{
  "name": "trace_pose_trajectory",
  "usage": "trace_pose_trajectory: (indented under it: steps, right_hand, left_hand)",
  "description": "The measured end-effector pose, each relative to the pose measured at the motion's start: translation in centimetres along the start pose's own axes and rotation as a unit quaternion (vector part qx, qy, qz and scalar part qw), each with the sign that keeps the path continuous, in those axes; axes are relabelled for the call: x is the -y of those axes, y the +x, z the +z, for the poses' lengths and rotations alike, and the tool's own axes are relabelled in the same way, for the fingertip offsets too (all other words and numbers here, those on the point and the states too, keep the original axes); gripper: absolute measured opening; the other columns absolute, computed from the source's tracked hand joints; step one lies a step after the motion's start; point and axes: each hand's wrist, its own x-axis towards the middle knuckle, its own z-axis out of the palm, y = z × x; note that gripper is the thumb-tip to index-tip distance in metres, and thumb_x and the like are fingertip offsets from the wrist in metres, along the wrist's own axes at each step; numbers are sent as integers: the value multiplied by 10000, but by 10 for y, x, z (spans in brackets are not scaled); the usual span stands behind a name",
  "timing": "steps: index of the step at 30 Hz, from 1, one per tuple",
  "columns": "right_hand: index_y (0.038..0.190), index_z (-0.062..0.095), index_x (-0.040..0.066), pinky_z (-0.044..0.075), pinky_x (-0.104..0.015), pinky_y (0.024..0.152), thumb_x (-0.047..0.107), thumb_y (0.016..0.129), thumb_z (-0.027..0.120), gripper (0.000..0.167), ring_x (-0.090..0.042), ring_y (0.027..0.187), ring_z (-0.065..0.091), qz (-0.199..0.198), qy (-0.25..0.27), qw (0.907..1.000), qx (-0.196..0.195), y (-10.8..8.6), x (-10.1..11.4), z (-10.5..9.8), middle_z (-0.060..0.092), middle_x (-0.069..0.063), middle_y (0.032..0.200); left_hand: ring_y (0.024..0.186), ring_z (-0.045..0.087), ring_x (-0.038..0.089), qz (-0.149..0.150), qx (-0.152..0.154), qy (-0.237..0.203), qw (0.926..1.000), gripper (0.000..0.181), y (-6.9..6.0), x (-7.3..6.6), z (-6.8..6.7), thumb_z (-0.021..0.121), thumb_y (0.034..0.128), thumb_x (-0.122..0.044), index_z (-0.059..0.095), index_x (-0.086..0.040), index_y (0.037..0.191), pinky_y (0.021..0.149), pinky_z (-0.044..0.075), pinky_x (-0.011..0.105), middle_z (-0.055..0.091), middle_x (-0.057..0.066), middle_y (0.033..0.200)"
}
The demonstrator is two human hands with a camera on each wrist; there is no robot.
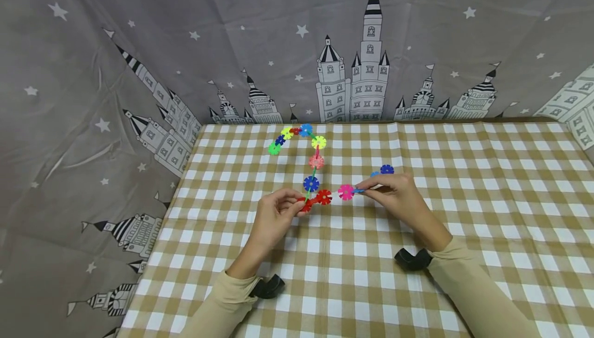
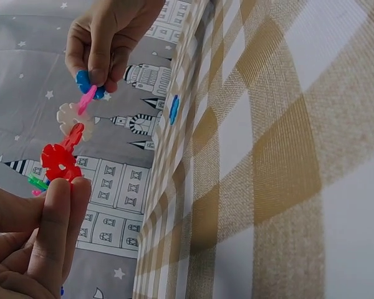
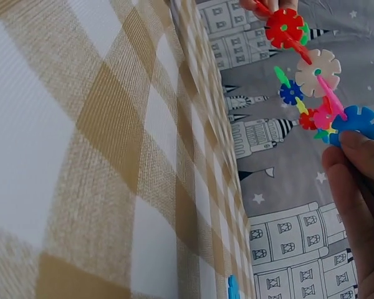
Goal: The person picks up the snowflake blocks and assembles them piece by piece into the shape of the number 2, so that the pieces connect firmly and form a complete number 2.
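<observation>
A chain of notched plastic snowflake discs in several colours hangs between the two hands. My left hand (image 1: 278, 212) pinches a red disc (image 2: 57, 161) between thumb and fingertips. From there the chain runs through another red disc (image 1: 324, 197), a white disc (image 3: 329, 67) and a pink disc (image 1: 346, 192). At this end my right hand (image 1: 392, 191) pinches a blue disc (image 3: 360, 119), which meets the pink disc's edge. From the left hand the other part of the chain curves away past a dark blue disc (image 1: 311, 183) to a green disc (image 1: 274, 148).
Just beyond the right hand lie a loose dark blue disc (image 1: 387, 169) and a light blue disc (image 1: 375, 174), partly covered by the hand. A brown-and-white checked cloth (image 1: 223, 255) covers the table. Grey curtains (image 1: 260, 29) with castles and stars stand behind and at the left.
</observation>
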Motion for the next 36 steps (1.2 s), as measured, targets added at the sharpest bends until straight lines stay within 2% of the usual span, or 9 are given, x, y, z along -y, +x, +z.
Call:
trace_pose_trajectory:
  steps: [9,12,16,19,23,26,30,33,36]
  right_hand:
    - [937,803,34,607,-168,721,-130,804,799,211,-46,898,748,-6,-161,9998,-145,0,6,2,808,-102,931]
    - [933,803,31,606,-166,720,-143,793,802,223,-21,907,736,-61,-162,9998,-122,2,5,0,807,-103,926]
    - [934,800,46,606,-169,711,-147,785,806,244,-37,908,739,-139,-168,9997,-146,5,4,-2,806,-89,929]
    - [1020,786,36,615,-192,693,-142,791,806,292,-92,884,757,-131,-103,9998,-113,5,3,-4,797,-131,1005]
    - [1190,729,10,624,-217,685,-138,814,786,408,-159,833,758,347,-198,9991,163,2,-4,-10,750,-202,1137]
    - [1245,698,2,611,-230,719,-82,847,785,416,-160,810,725,974,-787,9913,417,0,-15,-15,726,-188,1166]
    - [1315,665,-1,527,-337,785,45,917,764,413,-194,832,622,1551,-1660,9702,848,-2,-29,-20,700,-155,1184]
    - [1380,626,11,487,-439,853,99,964,718,435,-268,929,583,1802,-1885,9587,1132,-2,-34,-21,669,-165,1248]
    - [1388,625,23,479,-490,901,116,987,691,416,-314,1019,577,1958,-1910,9540,1231,-3,-33,-20,648,-178,1270]
  left_hand:
    - [746,756,326,-7,104,80,9999,94,-1,2,3,742,911,37,740,58,1003,708,646,380,757,199,884]
    - [749,760,308,-40,122,38,9999,100,-2,3,5,739,913,37,740,54,1011,715,646,364,758,193,889]
    - [778,762,370,-5,61,-194,9998,114,-3,2,5,730,922,35,730,69,1031,735,645,392,753,220,910]
    - [811,753,436,84,57,-342,9994,121,-3,0,5,717,932,36,718,86,1042,748,638,445,744,248,926]
    - [814,753,431,134,30,-374,9992,110,-2,0,6,708,939,38,714,78,1041,745,639,444,736,250,924]
    - [815,752,419,142,0,-366,9992,107,-1,1,5,711,938,36,717,71,1039,746,642,432,731,247,922]
    - [825,747,434,131,-3,-366,9992,107,-1,0,5,712,941,28,719,67,1041,750,640,441,730,244,922]
    - [823,748,426,135,-9,-350,9993,109,-1,1,5,715,940,21,720,64,1041,750,639,439,732,242,923]
    - [820,752,414,135,-7,-337,9993,114,-1,2,5,719,939,18,720,64,1043,749,641,430,733,242,925]
